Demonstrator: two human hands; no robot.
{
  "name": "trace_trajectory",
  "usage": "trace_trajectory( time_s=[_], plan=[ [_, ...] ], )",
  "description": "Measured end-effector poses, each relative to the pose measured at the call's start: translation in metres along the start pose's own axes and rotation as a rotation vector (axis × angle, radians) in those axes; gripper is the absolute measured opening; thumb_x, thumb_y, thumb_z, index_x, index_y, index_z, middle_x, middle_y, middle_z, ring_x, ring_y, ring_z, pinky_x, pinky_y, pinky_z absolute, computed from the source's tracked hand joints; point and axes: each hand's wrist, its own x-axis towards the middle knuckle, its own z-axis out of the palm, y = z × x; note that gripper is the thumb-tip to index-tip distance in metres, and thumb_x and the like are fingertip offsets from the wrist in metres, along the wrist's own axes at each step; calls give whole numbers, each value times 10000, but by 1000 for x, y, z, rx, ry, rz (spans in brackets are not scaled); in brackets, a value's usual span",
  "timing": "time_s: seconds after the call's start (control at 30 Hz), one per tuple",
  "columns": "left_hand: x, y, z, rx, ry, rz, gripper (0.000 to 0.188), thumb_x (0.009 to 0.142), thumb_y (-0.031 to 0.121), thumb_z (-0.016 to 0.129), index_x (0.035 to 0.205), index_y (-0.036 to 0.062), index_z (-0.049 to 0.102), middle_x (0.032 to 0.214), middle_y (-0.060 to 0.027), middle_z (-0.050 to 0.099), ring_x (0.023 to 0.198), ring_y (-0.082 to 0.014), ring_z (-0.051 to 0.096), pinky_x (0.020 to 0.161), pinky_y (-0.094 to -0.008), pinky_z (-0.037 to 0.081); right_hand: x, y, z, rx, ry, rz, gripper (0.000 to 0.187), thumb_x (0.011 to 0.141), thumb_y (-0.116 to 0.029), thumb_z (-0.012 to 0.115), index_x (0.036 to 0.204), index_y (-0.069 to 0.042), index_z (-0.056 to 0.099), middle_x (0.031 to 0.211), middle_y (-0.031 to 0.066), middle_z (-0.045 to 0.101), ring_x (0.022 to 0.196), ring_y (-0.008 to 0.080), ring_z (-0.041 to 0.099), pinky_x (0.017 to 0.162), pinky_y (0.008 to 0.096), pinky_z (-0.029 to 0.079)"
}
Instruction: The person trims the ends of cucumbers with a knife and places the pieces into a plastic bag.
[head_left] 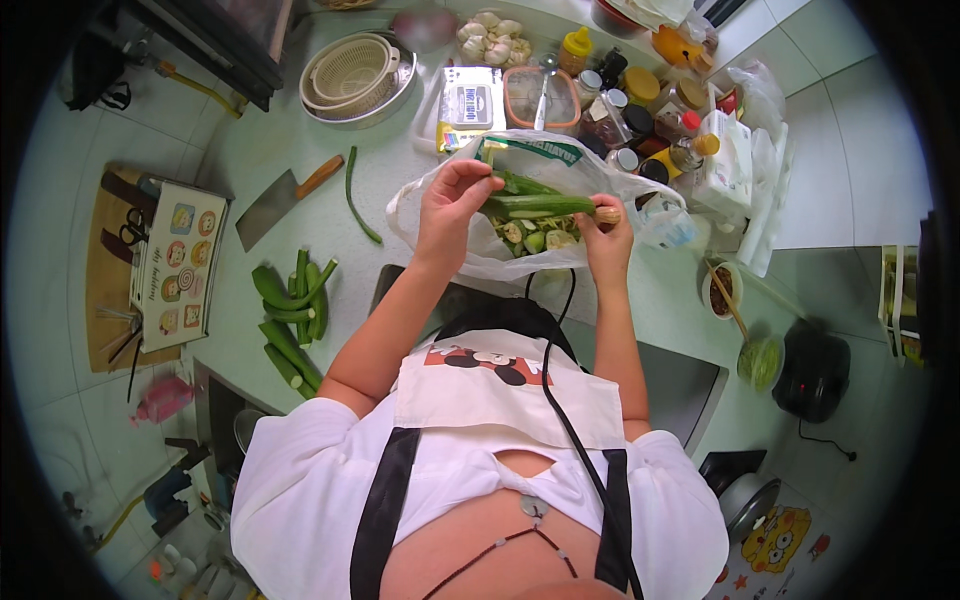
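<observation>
Over a white plastic bag, a long green vegetable is held level between my two hands. My left hand is closed about its left end, fingers pinched together. The other end, pale brown at the tip, lies in the closed fingers of my right hand. Green vegetable scraps with round cut ends lie inside the bag, below the vegetable. Another green piece shows just behind it. Its exact kind I cannot tell.
Left on the counter lie several green vegetable pieces, a cleaver and a thin green stalk. Beige strainer baskets, garlic and a lidded box stand behind. Jars crowd the back right. A cable hangs before me.
</observation>
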Motion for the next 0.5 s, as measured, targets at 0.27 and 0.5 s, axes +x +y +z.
trace_trajectory(
  time_s=[0.27, 0.5],
  plan=[
    [-6, -22, -16, 537, -178, -90, 301, 939, 244, 464, 1152, 47, 548, 1016, -19, 599, 929, -110, 559, 785, -248, 464, 5, 3, -7, 137, 18, 0, 179, 782, -10, 644, 943, -30, 568, 772, -8, 560, 652, 56, 502, 583, 188, 415],
    [-13, 2, -18, 155, -319, -600, 328, 949, 278, 430, 1127, 28, 545, 926, -84, 610, 783, -148, 602, 699, -281, 508, 7, 5, -4, 312, 87, 9, 171, 804, -30, 643, 954, -33, 561, 773, -8, 555, 636, 56, 498, 567, 177, 411]
  ],
)
